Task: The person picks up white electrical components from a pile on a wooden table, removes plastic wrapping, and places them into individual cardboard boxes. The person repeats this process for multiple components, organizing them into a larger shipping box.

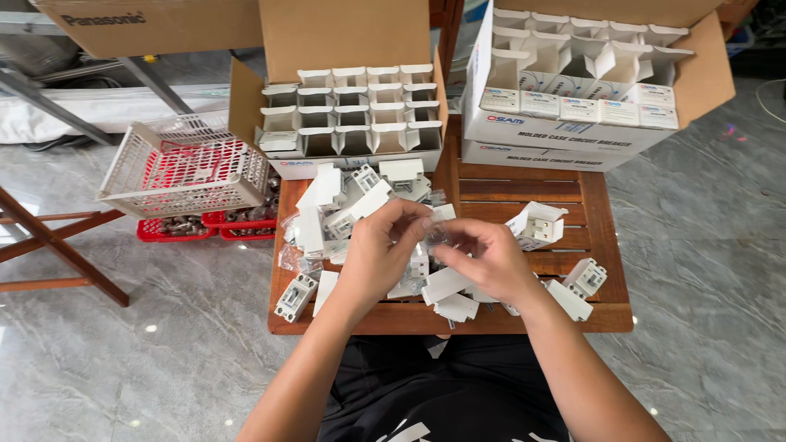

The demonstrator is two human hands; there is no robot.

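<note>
Both hands meet over the middle of the wooden slatted bench point(524, 196). Left hand point(381, 250) and right hand point(487, 254) each pinch a small clear plastic bag point(435, 236) between fingertips; the bag sits right between the two grips, above the pile. Contents of the bag too small to tell.

Under and left of the hands: loose pile of white circuit breakers point(348, 205) and small white cartons, spreading to the bench's near edge. One grey-white breaker point(295, 296) lies alone at the near-left corner, close to the edge. An open small white carton point(536, 225) stands right of the hands; another breaker point(586, 277) lies near the right edge. Bare slats only at far right-centre of the bench.

Far left: open brown cardboard box point(344, 115) with rows of small white cartons, flaps up. Far right: larger white box point(565, 106) with a blue-and-red label strip along its front, also full of open cartons, stacked on a second one.

Left, on the grey marble floor point(164, 352): white wire basket point(184, 168) tilted over red trays point(176, 229).
</note>
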